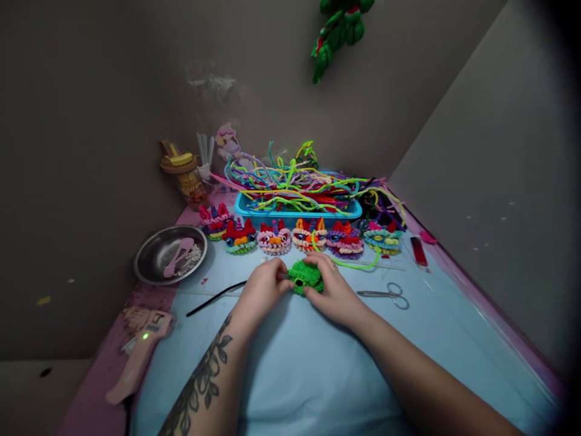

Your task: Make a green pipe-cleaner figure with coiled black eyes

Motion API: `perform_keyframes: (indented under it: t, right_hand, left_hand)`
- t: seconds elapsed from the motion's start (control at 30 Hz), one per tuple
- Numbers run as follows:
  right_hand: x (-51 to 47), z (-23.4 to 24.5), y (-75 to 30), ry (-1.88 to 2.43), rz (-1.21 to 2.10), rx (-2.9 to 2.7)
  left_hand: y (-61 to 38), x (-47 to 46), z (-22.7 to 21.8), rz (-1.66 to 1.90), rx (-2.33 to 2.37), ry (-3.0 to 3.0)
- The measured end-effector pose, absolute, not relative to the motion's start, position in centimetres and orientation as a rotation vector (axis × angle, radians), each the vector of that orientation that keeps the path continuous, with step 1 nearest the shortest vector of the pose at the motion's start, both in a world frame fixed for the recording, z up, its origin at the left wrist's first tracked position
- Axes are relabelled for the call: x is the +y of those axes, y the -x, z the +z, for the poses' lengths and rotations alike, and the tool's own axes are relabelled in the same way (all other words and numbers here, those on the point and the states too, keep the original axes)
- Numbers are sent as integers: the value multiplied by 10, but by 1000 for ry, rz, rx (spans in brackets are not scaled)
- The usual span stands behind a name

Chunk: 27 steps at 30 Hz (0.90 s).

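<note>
Between my two hands is a small green fuzzy figure [307, 275] with a round black eye, apparently made of pipe cleaners. My right hand [333, 287] grips it from the right, fingers over its top and thumb at its lower edge. My left hand [267, 287] is closed at its left side, thumb and fingertips pinched against it; a small part there is too hidden to make out. A black pipe cleaner [216, 298] lies on the table with one end at my left hand. To the right of my right hand rest small scissors [385, 294].
Several colourful pipe-cleaner heads [274, 237] stand in a row behind my hands. Behind them a blue tray [295, 212] overflows with pipe cleaners. At left are a metal bowl [147, 260] with a pink scoop and beads, a pink glue gun [138, 363] with a green light, and a cup [188, 181].
</note>
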State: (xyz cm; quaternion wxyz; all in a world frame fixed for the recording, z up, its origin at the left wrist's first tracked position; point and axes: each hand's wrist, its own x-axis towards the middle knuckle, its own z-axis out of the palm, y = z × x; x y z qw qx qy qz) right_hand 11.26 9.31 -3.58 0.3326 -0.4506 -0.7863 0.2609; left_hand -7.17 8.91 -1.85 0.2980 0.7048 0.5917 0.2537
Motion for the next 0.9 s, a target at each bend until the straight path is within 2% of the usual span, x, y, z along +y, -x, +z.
perform_keyframes:
  t: [0.27, 0.9]
  right_hand:
    - [93, -41, -110, 1188, 645, -2019]
    - [94, -46, -100, 1278, 632, -1906]
  left_hand:
    - [70, 91, -21, 724, 1460, -1957]
    - [64, 92, -19, 713, 1543, -2029]
